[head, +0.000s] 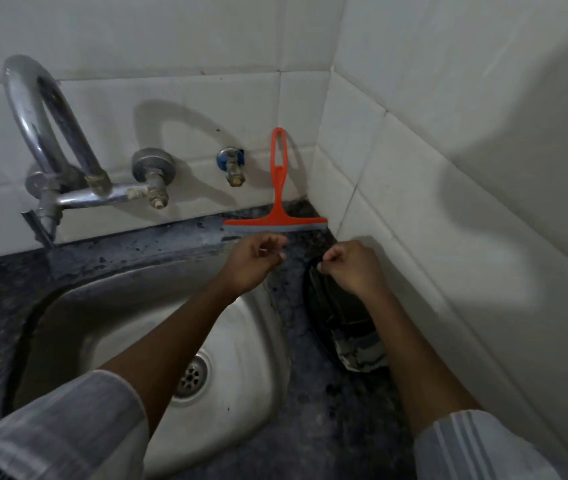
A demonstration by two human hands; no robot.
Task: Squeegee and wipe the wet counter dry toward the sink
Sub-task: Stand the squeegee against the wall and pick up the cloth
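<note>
While hands hover, sink [109, 306] holds only drain [190, 375].

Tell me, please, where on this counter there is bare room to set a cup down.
Bare counter lies in front, between the sink rim and the side wall. The back strip under the tap is bare but narrow. The corner is crowded: squeegee, dark cloth, and both hands.

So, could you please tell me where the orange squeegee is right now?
In the head view the squeegee stands upright against the back wall tiles in the right-hand corner, blade down on the counter, just right of the small wall valve and beyond both hands.
</note>
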